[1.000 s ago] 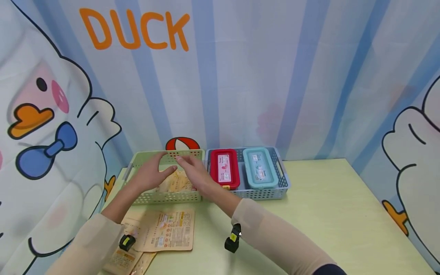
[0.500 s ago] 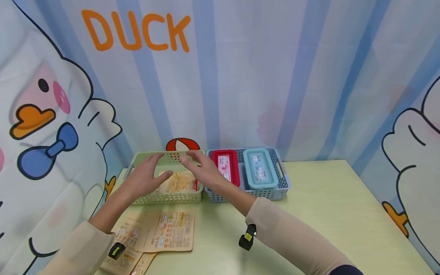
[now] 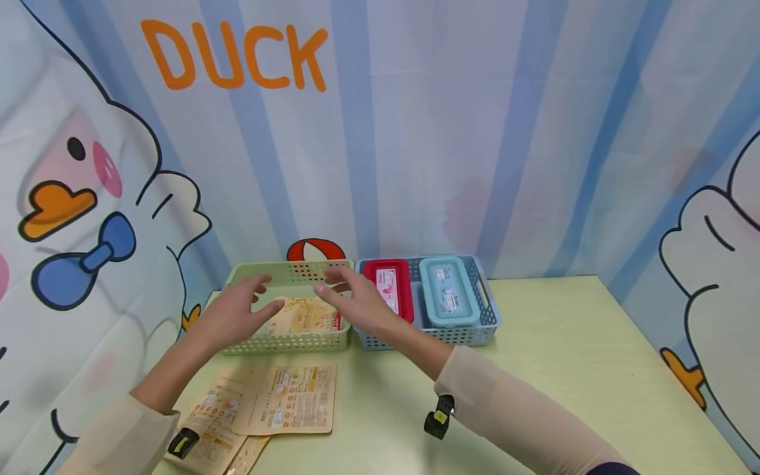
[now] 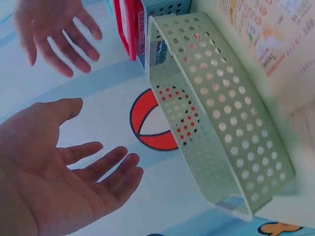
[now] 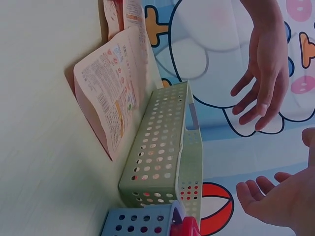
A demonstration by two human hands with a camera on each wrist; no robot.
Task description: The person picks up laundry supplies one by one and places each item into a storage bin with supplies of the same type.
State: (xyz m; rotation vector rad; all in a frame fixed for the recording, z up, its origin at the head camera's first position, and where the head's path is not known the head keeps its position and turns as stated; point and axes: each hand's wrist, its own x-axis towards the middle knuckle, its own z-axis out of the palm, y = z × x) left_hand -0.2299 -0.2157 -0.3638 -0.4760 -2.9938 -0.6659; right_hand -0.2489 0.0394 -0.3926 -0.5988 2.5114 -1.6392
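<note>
- We see a flat, cream-and-yellow printed packet point(image 3: 305, 315) lying printed side up on the floor of a pale green, perforated plastic basket point(image 3: 291, 342); its left end is partly hidden, so we cannot tell whether another lies beneath.
- The basket's floor probably keeps it flat, and the walls likely stop it sliding out.
- Above the basket hang the left hand point(image 3: 237, 313) and right hand point(image 3: 359, 302), palms roughly facing, fingers loosely spread and wide apart; both grips are free of any object and clear of the rim.
- Just beside it, to the right, a blue-grey perforated plastic basket point(image 3: 469, 337) holds a red rectangular lidded box point(image 3: 388, 288) and a turquoise rectangular lidded box point(image 3: 449, 291), standing apart, labels up, presumably for easy reading.
- Before the green basket, tan flat printed packets point(image 3: 291, 399) overlap on the pale yellow-green table point(image 3: 564, 356).
- Behind everything hangs a blue-striped fabric backdrop point(image 3: 427, 132) with cartoon ducks.
</note>
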